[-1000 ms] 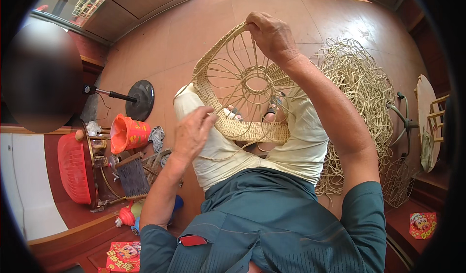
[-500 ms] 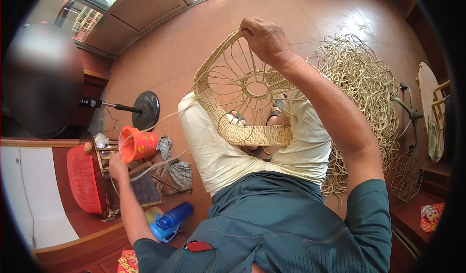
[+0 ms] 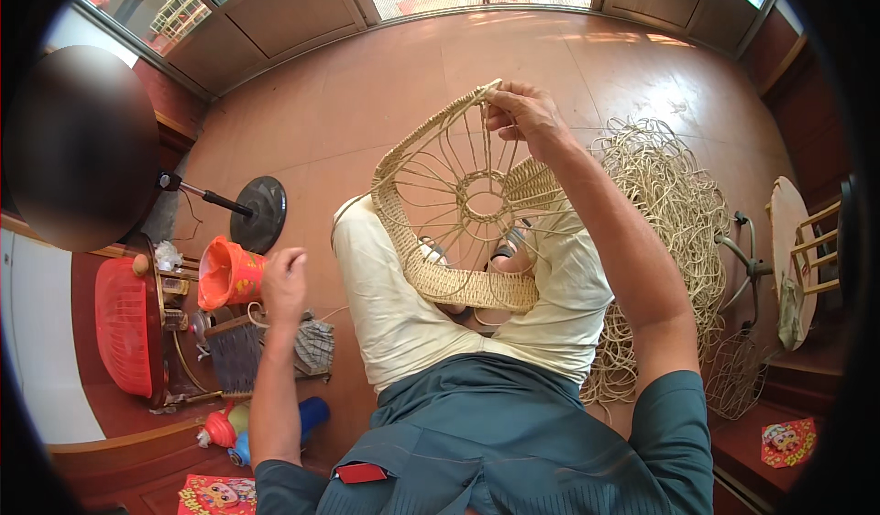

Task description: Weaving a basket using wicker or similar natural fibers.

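Note:
A round, partly woven straw-coloured basket (image 3: 472, 288) rests between my knees, its open spoked base facing me. My right hand (image 3: 530, 116) pinches its far upper rim, where woven wall meets bare spokes. Out to the left, beside an orange-red bucket (image 3: 236, 272), my left hand (image 3: 284, 281) is closed with the thumb uppermost; what lies inside its fingers is hidden. A loose pale cord (image 3: 335, 224) trails from the basket's left side over my left knee, and a piece of cord shows by the left wrist.
A big heap of loose cord (image 3: 665, 240) covers the floor at right, near a round-topped stool (image 3: 793, 249). At left stand a black fan base (image 3: 258, 213), a red plastic basket (image 3: 124, 327), a small dark-seated stool (image 3: 243, 355) and a blue bottle (image 3: 313, 412).
My left hand has moved rightward from the bucket's left side to its right. The basket's upper rim and my right hand sit lower in view, and the right-hand fingers have shifted on the rim.

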The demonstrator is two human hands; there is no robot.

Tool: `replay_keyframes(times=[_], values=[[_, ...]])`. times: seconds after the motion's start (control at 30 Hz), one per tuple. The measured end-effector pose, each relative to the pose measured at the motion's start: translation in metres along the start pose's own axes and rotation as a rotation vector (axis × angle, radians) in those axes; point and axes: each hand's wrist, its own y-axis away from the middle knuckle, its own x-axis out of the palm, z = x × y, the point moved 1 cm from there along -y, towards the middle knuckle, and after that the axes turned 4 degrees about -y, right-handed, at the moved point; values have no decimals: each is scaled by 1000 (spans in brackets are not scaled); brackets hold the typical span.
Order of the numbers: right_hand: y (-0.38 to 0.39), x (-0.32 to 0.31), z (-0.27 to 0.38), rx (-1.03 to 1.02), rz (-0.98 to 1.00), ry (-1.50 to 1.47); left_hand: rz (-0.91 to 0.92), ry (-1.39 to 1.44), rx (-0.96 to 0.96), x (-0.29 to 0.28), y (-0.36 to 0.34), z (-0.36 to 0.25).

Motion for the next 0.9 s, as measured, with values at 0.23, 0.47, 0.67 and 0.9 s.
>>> replay_keyframes(times=[0.23,0.47,0.67,0.9], values=[[-6,1,-10,138,5,-316,-53,161,417,30,-4,-157],[-17,-11,-23,274,48,-378,160,365,253,58,-44,-217],[-19,-17,-34,357,39,-390,82,656,176,98,-85,-258],[-13,-21,-29,478,183,-248,245,1014,-20,150,-111,-282]])
